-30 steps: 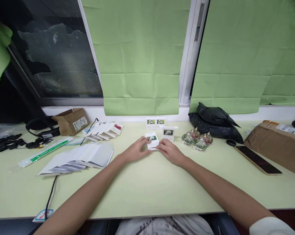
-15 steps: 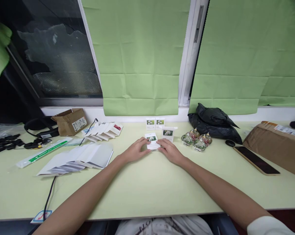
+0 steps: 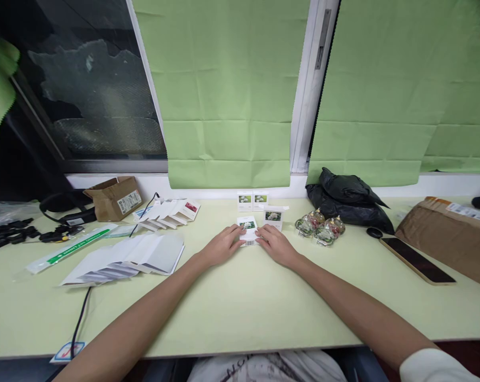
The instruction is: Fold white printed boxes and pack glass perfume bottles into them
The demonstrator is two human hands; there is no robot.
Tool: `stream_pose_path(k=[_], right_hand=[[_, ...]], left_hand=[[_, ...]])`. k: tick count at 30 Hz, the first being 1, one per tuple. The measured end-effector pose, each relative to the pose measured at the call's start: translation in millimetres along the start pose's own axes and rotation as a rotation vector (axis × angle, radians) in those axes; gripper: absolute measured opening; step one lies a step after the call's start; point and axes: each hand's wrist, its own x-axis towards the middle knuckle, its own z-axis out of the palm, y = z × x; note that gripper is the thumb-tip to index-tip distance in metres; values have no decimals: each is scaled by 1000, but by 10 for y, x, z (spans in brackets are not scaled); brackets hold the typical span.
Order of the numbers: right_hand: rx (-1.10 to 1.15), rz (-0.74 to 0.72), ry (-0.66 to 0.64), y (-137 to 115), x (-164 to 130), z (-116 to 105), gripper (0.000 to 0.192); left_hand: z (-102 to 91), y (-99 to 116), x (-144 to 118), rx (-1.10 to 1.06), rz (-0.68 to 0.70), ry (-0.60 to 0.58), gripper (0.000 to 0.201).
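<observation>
A small white box (image 3: 248, 231) with a flower picture on top and a barcode on its near flap lies on the pale green table (image 3: 240, 302). My left hand (image 3: 221, 246) grips its left side and my right hand (image 3: 275, 245) grips its right side. Just behind my right hand stands another small white box (image 3: 273, 216) with its top flap up. Two more such boxes (image 3: 253, 200) stand side by side by the window sill.
Flat white box blanks (image 3: 144, 253) fan out at the left, smaller ones (image 3: 170, 209) behind them. Glass ornaments (image 3: 320, 227), a black bag (image 3: 349, 199), a phone (image 3: 417, 260) and a brown parcel (image 3: 449, 231) lie at the right. A cardboard box (image 3: 116, 197), cables and headphones (image 3: 65, 208) sit far left.
The box between my hands has been turned, so its barcode flap now shows toward me. Both hands stay on it in nearly the same place.
</observation>
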Motion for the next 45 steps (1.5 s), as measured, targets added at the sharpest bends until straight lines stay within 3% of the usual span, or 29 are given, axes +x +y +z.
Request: stream_pose_path(k=[6, 10, 13, 17, 20, 24, 27, 31, 40, 45], right_hand=[[20, 5, -7, -45, -18, -34, 22], [91, 59, -9, -72, -28, -49, 33], [126, 127, -14, -65, -28, -30, 45], [180, 143, -40, -69, -31, -24, 51], [247, 132, -37, -105, -34, -56, 57], [303, 119, 3, -164, -25, -93, 65], [325, 131, 59, -190, -13, -95, 67], [333, 140, 112, -204, -7, -93, 62], [335, 147, 113, -227, -16, -117, 39], [338, 167, 132, -252, -15, -132, 31]], left_hand=[[35, -35, 3, -101, -37, 17, 47], [158, -139, 11, -126, -254, 136, 65], [216, -204, 19, -150, -344, 96, 72], [193, -202, 33, -298, -276, 93, 76], [145, -141, 47, -488, -219, 103, 91], [109, -24, 64, -528, -207, 221, 116], [99, 46, 70, -460, -173, 307, 99], [103, 71, 56, -362, -150, 314, 67], [128, 37, 44, -249, -106, 382, 54], [126, 17, 51, -281, -151, 343, 56]])
